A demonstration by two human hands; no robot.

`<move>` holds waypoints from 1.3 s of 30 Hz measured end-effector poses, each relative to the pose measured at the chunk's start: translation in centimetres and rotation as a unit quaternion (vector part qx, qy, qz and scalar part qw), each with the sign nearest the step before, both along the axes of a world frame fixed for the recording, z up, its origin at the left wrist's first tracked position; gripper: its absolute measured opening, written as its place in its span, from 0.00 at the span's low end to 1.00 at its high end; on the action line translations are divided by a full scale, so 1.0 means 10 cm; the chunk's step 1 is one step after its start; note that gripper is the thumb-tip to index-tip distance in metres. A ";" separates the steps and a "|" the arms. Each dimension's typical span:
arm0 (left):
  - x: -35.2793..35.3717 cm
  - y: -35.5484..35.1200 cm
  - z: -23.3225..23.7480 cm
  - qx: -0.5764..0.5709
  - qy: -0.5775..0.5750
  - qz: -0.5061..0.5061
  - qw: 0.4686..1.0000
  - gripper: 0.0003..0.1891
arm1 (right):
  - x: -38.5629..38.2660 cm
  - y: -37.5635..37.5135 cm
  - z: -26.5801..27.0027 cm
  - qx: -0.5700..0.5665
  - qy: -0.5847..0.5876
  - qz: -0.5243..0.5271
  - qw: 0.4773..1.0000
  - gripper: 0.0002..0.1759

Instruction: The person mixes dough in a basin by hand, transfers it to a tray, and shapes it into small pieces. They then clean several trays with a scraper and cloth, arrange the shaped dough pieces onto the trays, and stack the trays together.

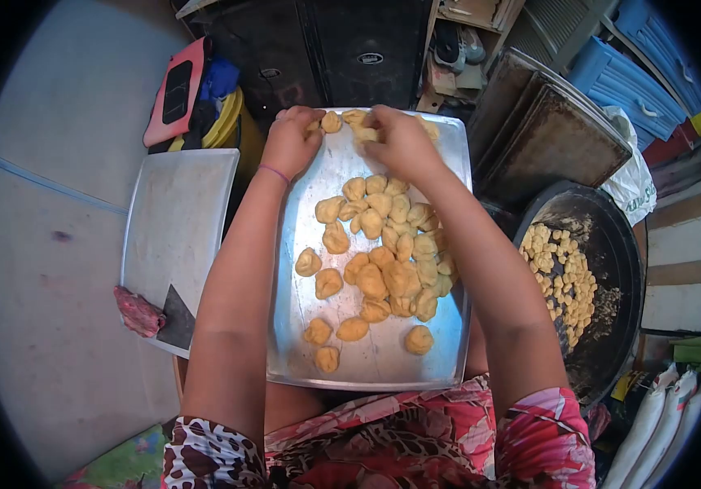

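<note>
A metal tray (pixel 366 365) rests across my lap with several yellowish-orange dough balls (pixel 372 281) on it, most bunched in the middle and on the right. At the tray's far left corner, my left hand (pixel 292 140) curls its fingers round a dough ball, partly hidden by the hand. My right hand (pixel 403 140) is at the far edge, with thumb and fingers closed on a dough piece (pixel 364 132). Between the hands lies another small dough ball (pixel 331 122). A few single balls are scattered nearer to me.
To the right stands a round black basin (pixel 629 306) holding many small dough pieces (pixel 562 269). On the left is another metal sheet (pixel 175 212) with a flat dark scraper (pixel 177 319) with a wrapped handle. Stained trays (pixel 558 138) lean beyond. Black cabinets (pixel 366 57) stand at the back.
</note>
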State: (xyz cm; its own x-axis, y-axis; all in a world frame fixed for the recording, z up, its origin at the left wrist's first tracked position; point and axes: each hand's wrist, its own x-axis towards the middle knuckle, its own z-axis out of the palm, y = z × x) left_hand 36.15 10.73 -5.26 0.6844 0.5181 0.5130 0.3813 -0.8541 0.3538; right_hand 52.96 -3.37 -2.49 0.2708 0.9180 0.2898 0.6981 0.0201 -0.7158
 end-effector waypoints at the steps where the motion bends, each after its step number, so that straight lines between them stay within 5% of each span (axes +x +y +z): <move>1: 0.00 0.01 -0.02 -0.033 -0.027 0.007 0.999 0.18 | -0.07 0.07 -0.07 -0.002 0.000 0.001 1.000 0.16; 6: -0.15 0.03 -0.04 -0.216 -0.141 0.007 0.966 0.18 | -0.21 0.23 -0.11 0.005 0.084 0.093 0.992 0.18; 8: -0.24 -0.08 0.00 -0.039 -0.143 0.033 0.988 0.18 | -0.22 0.08 -0.01 0.012 0.114 0.090 0.989 0.17; 10: -0.31 -0.32 0.11 -0.005 -0.055 0.005 0.998 0.19 | -0.22 -0.15 0.08 -0.101 -0.119 0.135 0.979 0.18; 13: -0.29 -0.37 -0.01 0.045 0.064 -0.039 0.996 0.18 | -0.19 -0.12 0.11 -0.215 -0.119 0.231 0.941 0.24; 15: -0.27 -0.30 -0.05 0.015 0.022 0.032 0.999 0.17 | -0.12 0.03 0.05 -0.193 -0.079 0.226 0.952 0.26; 17: -0.27 -0.29 -0.04 0.007 0.012 0.042 0.999 0.17 | -0.13 0.25 -0.16 -0.058 0.129 0.065 0.988 0.25; 19: -0.25 -0.34 0.02 -0.001 0.004 0.048 0.999 0.16 | -0.18 0.23 -0.10 -0.067 0.112 0.055 0.990 0.25; 21: -0.25 -0.42 0.07 0.057 -0.022 -0.006 0.998 0.16 | -0.21 0.17 -0.07 -0.071 -0.060 0.039 0.995 0.28; 25: -0.16 -0.47 0.04 0.079 0.031 -0.032 0.996 0.14 | -0.09 -0.04 0.02 -0.147 -0.021 0.005 0.989 0.29; 29: -0.11 -0.42 0.05 0.100 0.042 0.038 0.993 0.11 | 0.05 -0.17 -0.01 -0.175 -0.097 0.077 0.977 0.25; 35: -0.14 -0.44 0.08 0.045 0.023 0.043 0.998 0.10 | -0.01 0.02 -0.18 0.042 -0.008 0.031 0.999 0.16; 39: -0.28 -0.27 0.02 -0.015 -0.033 -0.003 0.999 0.09 | -0.26 -0.17 -0.06 0.049 -0.136 0.024 0.989 0.13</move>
